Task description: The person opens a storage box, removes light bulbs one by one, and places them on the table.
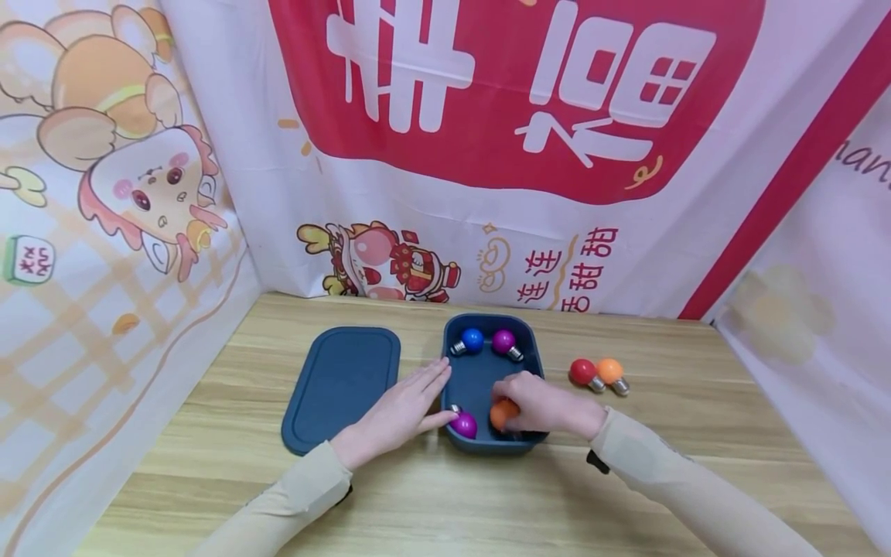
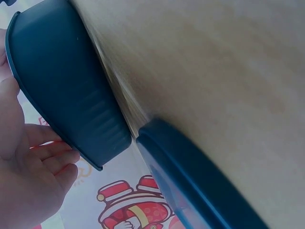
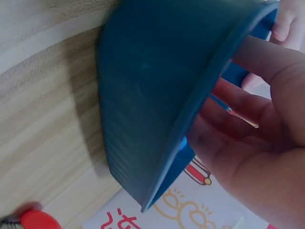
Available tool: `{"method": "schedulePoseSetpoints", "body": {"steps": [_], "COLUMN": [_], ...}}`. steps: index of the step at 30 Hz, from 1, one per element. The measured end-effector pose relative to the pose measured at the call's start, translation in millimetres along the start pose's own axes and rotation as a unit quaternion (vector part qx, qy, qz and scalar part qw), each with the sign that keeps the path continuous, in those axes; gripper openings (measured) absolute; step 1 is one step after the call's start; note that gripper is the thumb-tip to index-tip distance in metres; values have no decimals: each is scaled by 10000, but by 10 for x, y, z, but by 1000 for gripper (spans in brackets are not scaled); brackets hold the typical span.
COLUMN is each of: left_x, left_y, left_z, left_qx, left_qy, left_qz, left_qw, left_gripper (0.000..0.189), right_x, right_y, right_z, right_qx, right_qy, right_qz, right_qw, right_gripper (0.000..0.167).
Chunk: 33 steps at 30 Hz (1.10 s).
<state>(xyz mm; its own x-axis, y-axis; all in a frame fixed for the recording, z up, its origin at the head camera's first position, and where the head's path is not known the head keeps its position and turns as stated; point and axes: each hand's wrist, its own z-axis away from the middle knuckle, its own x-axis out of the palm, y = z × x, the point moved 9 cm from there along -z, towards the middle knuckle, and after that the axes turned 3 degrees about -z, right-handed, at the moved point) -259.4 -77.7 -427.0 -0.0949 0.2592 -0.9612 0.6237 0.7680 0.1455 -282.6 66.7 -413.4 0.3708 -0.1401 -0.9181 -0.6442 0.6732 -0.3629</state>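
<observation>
A dark blue rectangular box (image 1: 445, 387) stands uncovered on the table. My right hand (image 1: 539, 402) reaches into its near right part and grips an orange light bulb (image 1: 503, 415); in the right wrist view the box wall (image 3: 157, 86) hides that bulb and the fingertips. My left hand (image 1: 397, 410) lies along the left rim with its fingers extended, the thumb reaching over the rim at a purple bulb (image 1: 464, 425) in the near left corner. Against the far wall inside lie a blue bulb (image 1: 472, 340) and another purple bulb (image 1: 504, 341).
The matching dark blue lid (image 1: 344, 387) lies flat on the table left of the box. To the right, a red bulb (image 1: 583, 371) and a light orange bulb (image 1: 610, 370) lie side by side on the wooden table (image 1: 668, 433). Printed cloth (image 1: 431, 178) hangs behind and at both sides.
</observation>
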Motion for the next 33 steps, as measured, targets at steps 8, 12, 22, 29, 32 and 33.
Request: {"method": "schedulePoseSetpoints", "body": {"steps": [8, 12, 22, 29, 32, 33], "left_x": [1, 1, 12, 22, 18, 18], "left_y": [7, 0, -13, -11, -6, -4], "left_z": [11, 6, -8, -10, -12, -12], "left_qx": [-20, -17, 20, 40, 65, 67], "left_qy": [-30, -22, 44, 39, 83, 92], "left_qz": [57, 27, 36, 59, 43, 25], "left_qw": [10000, 10000, 10000, 10000, 9999, 9999], "left_gripper": [76, 76, 76, 76, 75, 75], "right_x": [-280, -449, -690, -802, -834, -839], "right_y": [-3, 58, 291, 522, 620, 656], "right_z": [149, 231, 444, 614, 686, 710], "right_qx": [-370, -284, -201, 82, 304, 387], "right_qy": [698, 1103, 1893, 2224, 2282, 2280], "right_qz": [-218, -264, -1063, -1300, -1275, -1278], "right_qw": [9966, 9931, 9759, 9662, 9648, 9645], "right_gripper": [30, 31, 32, 34, 38, 39]}}
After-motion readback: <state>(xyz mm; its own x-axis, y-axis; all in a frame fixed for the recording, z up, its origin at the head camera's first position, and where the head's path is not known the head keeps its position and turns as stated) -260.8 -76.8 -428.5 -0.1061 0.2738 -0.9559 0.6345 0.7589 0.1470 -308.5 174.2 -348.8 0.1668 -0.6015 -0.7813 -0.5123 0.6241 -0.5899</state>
